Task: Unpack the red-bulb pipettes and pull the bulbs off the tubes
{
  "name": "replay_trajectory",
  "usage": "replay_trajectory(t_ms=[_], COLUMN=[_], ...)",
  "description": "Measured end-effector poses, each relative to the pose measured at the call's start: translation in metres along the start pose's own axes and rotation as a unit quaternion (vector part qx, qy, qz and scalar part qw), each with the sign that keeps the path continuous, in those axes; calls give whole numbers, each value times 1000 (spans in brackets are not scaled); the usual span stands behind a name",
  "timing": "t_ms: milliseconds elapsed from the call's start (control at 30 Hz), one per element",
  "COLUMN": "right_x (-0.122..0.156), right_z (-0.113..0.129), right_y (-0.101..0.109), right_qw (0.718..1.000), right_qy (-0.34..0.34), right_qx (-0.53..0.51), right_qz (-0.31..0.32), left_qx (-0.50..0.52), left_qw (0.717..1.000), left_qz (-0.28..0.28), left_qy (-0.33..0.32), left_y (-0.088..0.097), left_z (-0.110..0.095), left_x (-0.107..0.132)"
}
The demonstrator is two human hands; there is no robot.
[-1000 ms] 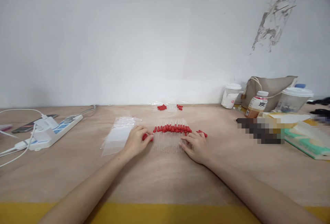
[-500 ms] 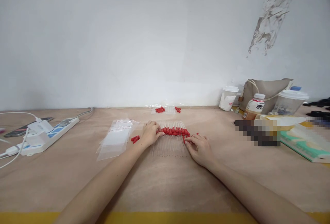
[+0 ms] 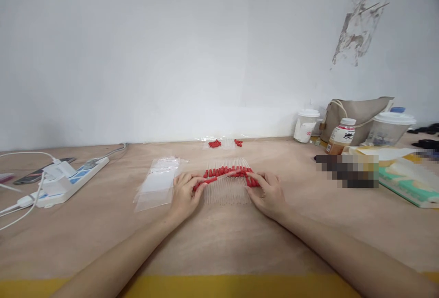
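Note:
A row of clear glass droppers with red rubber bulbs (image 3: 228,172) lies on the brown table (image 3: 219,238) in front of me. My left hand (image 3: 183,193) rests at the row's left end, fingers curled on a red-bulbed dropper (image 3: 209,180) that lies slanted across the row. My right hand (image 3: 269,193) sits at the row's right end, fingertips pressing on the red bulbs there. A stack of clear plastic bags (image 3: 157,181) lies just left of my left hand.
More red bulbs in clear plastic (image 3: 224,143) lie by the wall. A white power strip with chargers and cables (image 3: 65,177) is at the left. Cups (image 3: 307,125), a bottle (image 3: 341,135), a beige bag (image 3: 356,113) and books (image 3: 408,177) crowd the right.
My left hand drew back from the top of the row to its left end and now holds a slanted dropper. My right hand shifted slightly onto the right-hand bulbs.

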State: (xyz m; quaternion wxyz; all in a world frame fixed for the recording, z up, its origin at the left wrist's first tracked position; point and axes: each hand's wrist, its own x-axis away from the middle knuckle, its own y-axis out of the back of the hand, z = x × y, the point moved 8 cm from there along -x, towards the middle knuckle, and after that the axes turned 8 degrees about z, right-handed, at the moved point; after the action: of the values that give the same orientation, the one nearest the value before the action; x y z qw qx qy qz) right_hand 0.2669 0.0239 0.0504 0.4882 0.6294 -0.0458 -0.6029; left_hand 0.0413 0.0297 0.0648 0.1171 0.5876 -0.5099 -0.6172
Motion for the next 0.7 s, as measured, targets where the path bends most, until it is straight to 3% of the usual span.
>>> replay_trajectory(t_ms=[67, 233, 467, 700], right_x=[-1, 3, 5, 9], right_z=[10, 40, 44, 45], right_y=[4, -9, -15, -17], right_qw=[999, 971, 982, 981], right_qy=[49, 207, 169, 166], right_qx=[23, 51, 22, 3], right_qz=[5, 106, 82, 97], left_qx=[-9, -4, 29, 55], left_qw=[998, 993, 993, 981], left_qz=[17, 18, 24, 108], left_qy=[-53, -115, -113, -149], left_y=[1, -2, -5, -19], left_z=[-17, -37, -34, -56], left_x=[8, 16, 18, 18])
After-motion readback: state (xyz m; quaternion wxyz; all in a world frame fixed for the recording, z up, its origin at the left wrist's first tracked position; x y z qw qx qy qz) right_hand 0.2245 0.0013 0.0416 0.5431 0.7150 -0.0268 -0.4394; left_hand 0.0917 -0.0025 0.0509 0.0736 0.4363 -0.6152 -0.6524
